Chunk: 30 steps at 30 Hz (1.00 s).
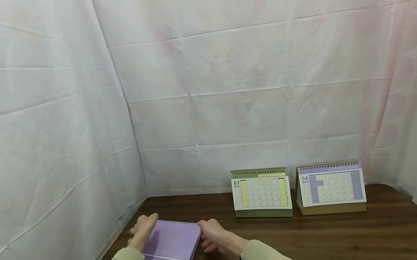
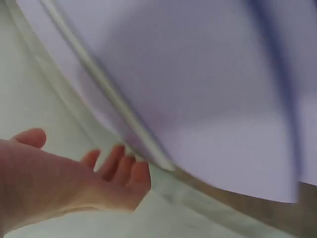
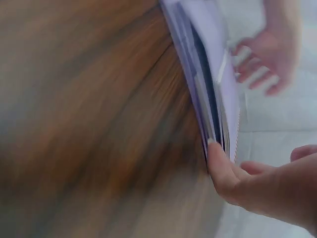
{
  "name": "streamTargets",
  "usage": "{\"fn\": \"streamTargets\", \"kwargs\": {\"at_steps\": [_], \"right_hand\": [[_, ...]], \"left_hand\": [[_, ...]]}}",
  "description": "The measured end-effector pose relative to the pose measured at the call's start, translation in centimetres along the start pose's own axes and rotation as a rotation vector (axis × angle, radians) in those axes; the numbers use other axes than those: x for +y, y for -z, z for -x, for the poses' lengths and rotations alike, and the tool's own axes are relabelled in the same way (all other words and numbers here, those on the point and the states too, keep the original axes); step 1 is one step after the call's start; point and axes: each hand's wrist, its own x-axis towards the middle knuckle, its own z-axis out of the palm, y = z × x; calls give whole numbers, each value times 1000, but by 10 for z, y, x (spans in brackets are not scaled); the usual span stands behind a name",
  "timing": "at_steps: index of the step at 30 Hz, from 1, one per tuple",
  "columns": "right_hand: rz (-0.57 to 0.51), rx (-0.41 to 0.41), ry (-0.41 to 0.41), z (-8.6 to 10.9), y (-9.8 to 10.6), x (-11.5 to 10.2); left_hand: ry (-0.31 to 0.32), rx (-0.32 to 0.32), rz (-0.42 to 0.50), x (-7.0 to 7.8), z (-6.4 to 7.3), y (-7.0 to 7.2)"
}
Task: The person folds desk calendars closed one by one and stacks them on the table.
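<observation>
A purple spiral-bound desk calendar (image 1: 171, 243), folded flat, lies at the left of the table with its coil edge at the far end. A pale strip (image 1: 165, 258) crosses its cover. My right hand (image 1: 217, 236) pinches its far right corner; in the right wrist view the thumb (image 3: 218, 161) presses the layered edge. Beside the far left edge is my left hand (image 1: 142, 230). In the left wrist view its fingers (image 2: 121, 166) are loosely bent, with nothing held, close to the blurred purple cover (image 2: 198, 89). Contact there is hard to tell.
Toward the back stand two tent-style desk calendars, a green one (image 1: 262, 193) marked 07 and a lilac one (image 1: 330, 186) marked 04. The dark wooden table (image 1: 324, 241) meets a white cloth wall (image 1: 211, 116) behind and another cloth (image 1: 63, 187) at left.
</observation>
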Motion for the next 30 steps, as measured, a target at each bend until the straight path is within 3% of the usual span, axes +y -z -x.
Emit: {"fn": "streamTargets", "kwargs": {"at_steps": [2,6,9,13,20,24,30], "right_hand": [[190,39,176,3,11,-1],[619,114,516,8,39,-5],[837,150,626,11,62,-10],[1011,211,686,12,94,-18],[1222,390,782,3,148,-20],[1239,477,763,-1,174,-17],[1182,547,663,-9,202,-14]], "left_hand": [[-56,34,-39,15,2,-9],[-277,138,-64,43,8,-29],[-440,222,-106,65,14,-44],[-570,268,-137,95,23,-66],[-673,185,0,141,36,-101],[-697,140,38,158,36,-116],[-667,72,79,173,27,-133]]}}
